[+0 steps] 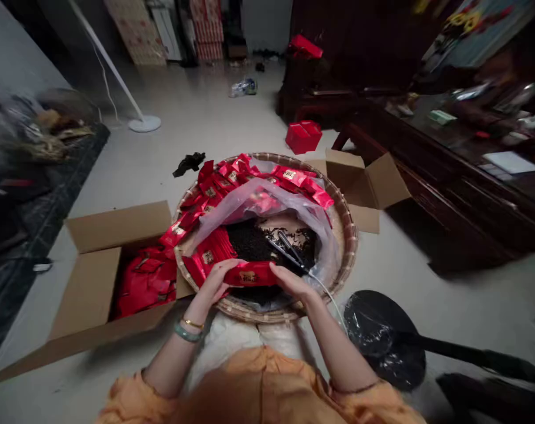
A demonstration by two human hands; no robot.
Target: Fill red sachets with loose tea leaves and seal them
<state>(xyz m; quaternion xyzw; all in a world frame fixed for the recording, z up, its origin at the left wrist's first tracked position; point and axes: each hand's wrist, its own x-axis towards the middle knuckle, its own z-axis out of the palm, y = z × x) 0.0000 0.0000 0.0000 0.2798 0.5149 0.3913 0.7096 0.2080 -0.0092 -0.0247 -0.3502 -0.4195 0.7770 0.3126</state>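
My left hand (215,282) and my right hand (290,280) both grip a red foil sachet with a gold label (249,275), holding it by its ends above a round woven bamboo tray (347,235). Loose black tea leaves (252,244) lie in the tray, partly covered by a transparent plastic bag (261,203). Just beyond my right hand lies a pair of dark metal scissors (288,253) on the tea. Many similar red sachets (253,176) are heaped along the tray's far side.
An open cardboard box (102,259) holding red sachets stands to the left of the tray, and another (364,182) sits behind it on the right. A black plastic-wrapped round object (382,338) lies at lower right. A dark wooden table (448,188) runs along the right.
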